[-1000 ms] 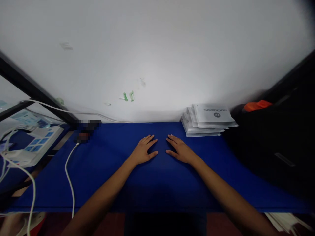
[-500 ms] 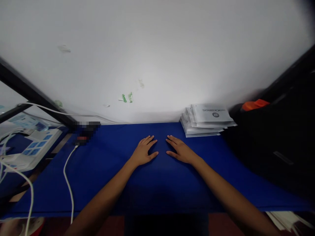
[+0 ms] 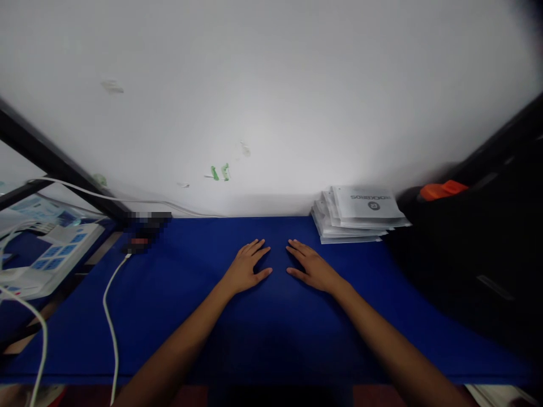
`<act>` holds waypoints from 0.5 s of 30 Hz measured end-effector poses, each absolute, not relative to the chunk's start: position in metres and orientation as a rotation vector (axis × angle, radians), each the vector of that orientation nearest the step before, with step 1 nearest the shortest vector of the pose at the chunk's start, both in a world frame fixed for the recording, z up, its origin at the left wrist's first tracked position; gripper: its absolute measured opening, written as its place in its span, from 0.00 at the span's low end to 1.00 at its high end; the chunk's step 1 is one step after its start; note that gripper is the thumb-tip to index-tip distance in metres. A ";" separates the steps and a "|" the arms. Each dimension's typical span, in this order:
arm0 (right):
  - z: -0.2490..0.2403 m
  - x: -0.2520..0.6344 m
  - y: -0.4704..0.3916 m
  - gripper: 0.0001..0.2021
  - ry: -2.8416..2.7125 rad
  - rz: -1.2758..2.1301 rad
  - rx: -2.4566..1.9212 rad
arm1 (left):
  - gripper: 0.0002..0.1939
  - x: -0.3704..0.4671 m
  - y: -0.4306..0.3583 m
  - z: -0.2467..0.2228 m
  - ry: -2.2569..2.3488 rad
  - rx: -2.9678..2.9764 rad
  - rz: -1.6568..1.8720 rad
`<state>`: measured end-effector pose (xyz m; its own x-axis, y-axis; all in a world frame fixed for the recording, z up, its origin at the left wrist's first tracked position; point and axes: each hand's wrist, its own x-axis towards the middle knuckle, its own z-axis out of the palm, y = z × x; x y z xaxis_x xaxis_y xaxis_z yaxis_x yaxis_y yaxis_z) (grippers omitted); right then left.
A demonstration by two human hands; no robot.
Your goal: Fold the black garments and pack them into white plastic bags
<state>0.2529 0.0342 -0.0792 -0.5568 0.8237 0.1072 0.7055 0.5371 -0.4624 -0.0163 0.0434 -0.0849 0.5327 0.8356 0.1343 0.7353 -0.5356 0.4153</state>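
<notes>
My left hand lies palm down on the blue tabletop, fingers stretched out and thumb apart, holding nothing. Opposite it, my right hand rests flat in the same way, its fingers pointing toward the wall. A narrow strip of blue separates the two hands, and they do not touch. Behind and to the right of my right hand is a stack of frosted white plastic pouches, the top one printed with upside-down lettering and a round logo.
A large black bag with an orange piece fills the right side. At the left lie a blurred-out dark device on a white cable and printed white sheets or boxes. A white wall closes the back.
My hands stay flat in the same place on the table. The whole view has shifted slightly, so things sit a little lower in the picture.
</notes>
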 end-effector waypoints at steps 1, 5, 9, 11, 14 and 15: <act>-0.079 0.253 0.034 0.33 -2.460 0.538 -1.272 | 0.31 -0.016 0.043 -0.084 1.303 2.467 0.455; -0.080 0.253 0.035 0.32 -2.443 0.552 -1.273 | 0.31 -0.017 0.043 -0.083 1.311 2.466 0.427; -0.080 0.253 0.034 0.32 -2.433 0.570 -1.276 | 0.32 -0.017 0.043 -0.082 1.309 2.461 0.432; -0.078 0.253 0.034 0.32 -2.438 0.581 -1.288 | 0.31 -0.016 0.043 -0.082 1.308 2.454 0.440; -0.077 0.253 0.033 0.33 -2.444 0.590 -1.304 | 0.31 -0.016 0.043 -0.082 1.312 2.453 0.439; -0.076 0.253 0.033 0.32 -2.440 0.592 -1.304 | 0.31 -0.016 0.043 -0.083 1.310 2.456 0.440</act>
